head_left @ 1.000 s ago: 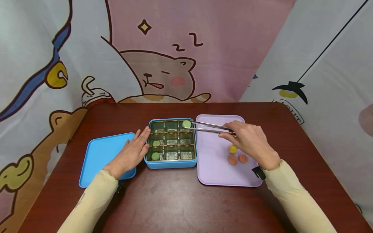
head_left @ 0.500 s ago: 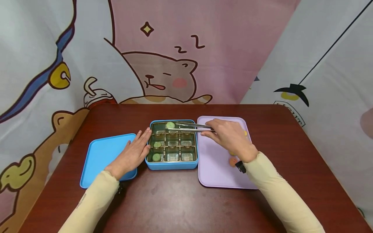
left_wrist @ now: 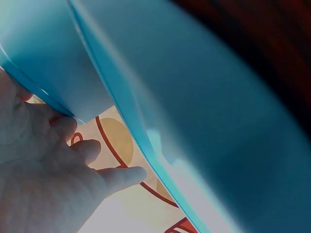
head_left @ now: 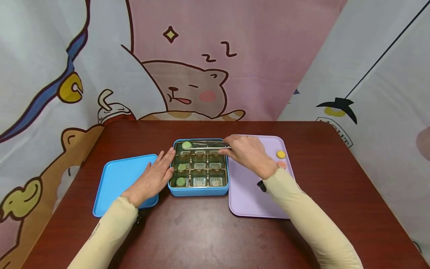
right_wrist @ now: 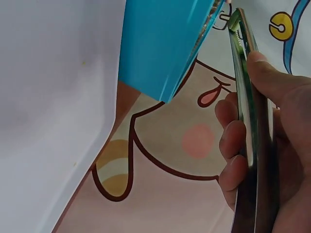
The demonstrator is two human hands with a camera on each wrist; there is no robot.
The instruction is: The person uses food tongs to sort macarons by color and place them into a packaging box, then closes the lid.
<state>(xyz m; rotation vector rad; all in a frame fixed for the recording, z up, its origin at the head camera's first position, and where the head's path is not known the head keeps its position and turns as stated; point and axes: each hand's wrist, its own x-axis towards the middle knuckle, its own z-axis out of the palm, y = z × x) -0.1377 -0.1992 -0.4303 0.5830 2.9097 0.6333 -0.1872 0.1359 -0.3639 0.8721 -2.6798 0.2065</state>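
Note:
A blue box (head_left: 198, 191) with a gold divided insert sits mid-table. My right hand (head_left: 246, 154) grips metal tongs (head_left: 206, 145), which pinch a green round sweet (head_left: 186, 144) over the box's far left cell. Two more green sweets (head_left: 181, 167) (head_left: 180, 181) lie in the left column. My left hand (head_left: 152, 178) rests flat with straight fingers against the box's left wall, over the blue lid (head_left: 117, 179). In the right wrist view the tongs (right_wrist: 250, 121) run along my curled fingers beside the blue box wall (right_wrist: 165, 43).
A lilac tray (head_left: 248, 198) lies right of the box, carrying a yellow sweet (head_left: 280, 154) and an orange one (head_left: 282, 164) near its far right edge. The dark wooden table (head_left: 208, 231) is bordered by cartoon-printed cloth walls.
My right hand has carried the tongs and green sweet leftward, from the box's far right cell across to its far left cell. The left hand has stayed put.

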